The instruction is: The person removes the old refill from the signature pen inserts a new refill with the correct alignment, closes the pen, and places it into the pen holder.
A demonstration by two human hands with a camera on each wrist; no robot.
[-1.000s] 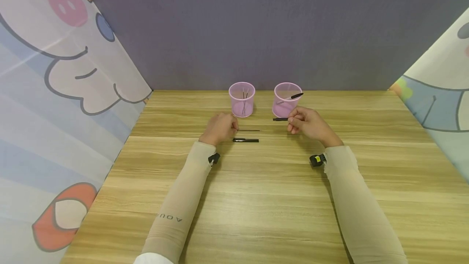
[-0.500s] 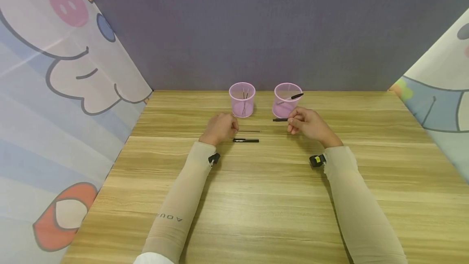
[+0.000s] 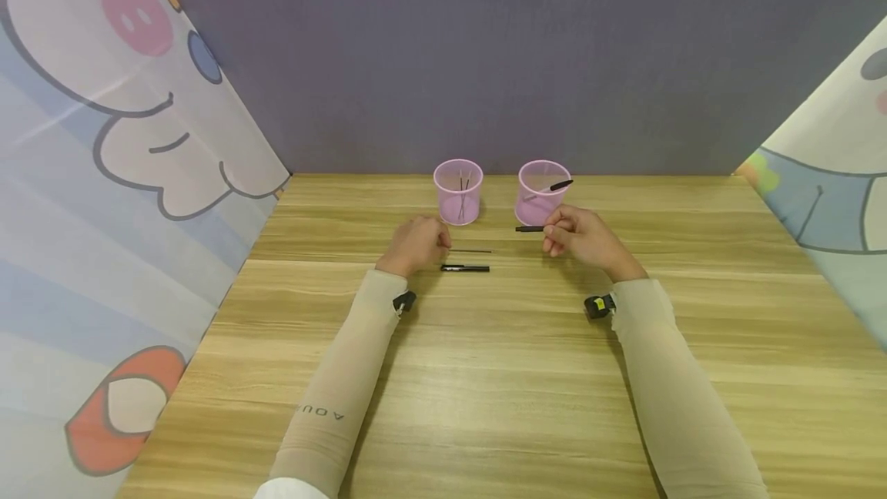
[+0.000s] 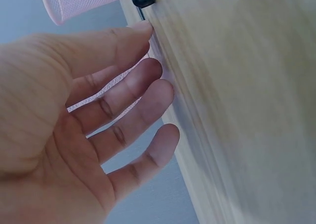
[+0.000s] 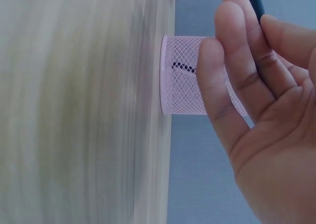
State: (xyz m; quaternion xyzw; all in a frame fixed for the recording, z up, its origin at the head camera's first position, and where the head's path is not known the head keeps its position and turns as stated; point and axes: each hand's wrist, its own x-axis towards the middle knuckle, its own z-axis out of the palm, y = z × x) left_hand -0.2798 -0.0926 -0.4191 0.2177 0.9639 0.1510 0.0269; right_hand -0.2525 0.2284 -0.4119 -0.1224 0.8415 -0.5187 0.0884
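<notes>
My left hand [image 3: 416, 243] pinches one end of a thin dark stick [image 3: 473, 251] between thumb and forefinger, low over the table; the other fingers are loosely bent. Just in front of that stick lies a capped black pen [image 3: 466, 269], parallel to it. Between the thumb and forefinger of my right hand [image 3: 580, 237] is another black pen [image 3: 529, 229], level and pointing left, before the right pink mesh cup [image 3: 530, 214]. A black pen [image 3: 561, 185] leans in this cup, its end past the rim. Several thin sticks [image 3: 462, 199] stand in the left pink mesh cup [image 3: 446, 210].
Both cups stand side by side near the back edge of the wood-grain table [image 3: 499, 406], close to a dark grey wall panel [image 3: 513, 60]. Sheets printed with cartoons [image 3: 104, 214] hang along the left and right sides.
The head view has tilted up very slightly. Both hands keep their places and their hold, and the cups and the pen on the table stay put.
</notes>
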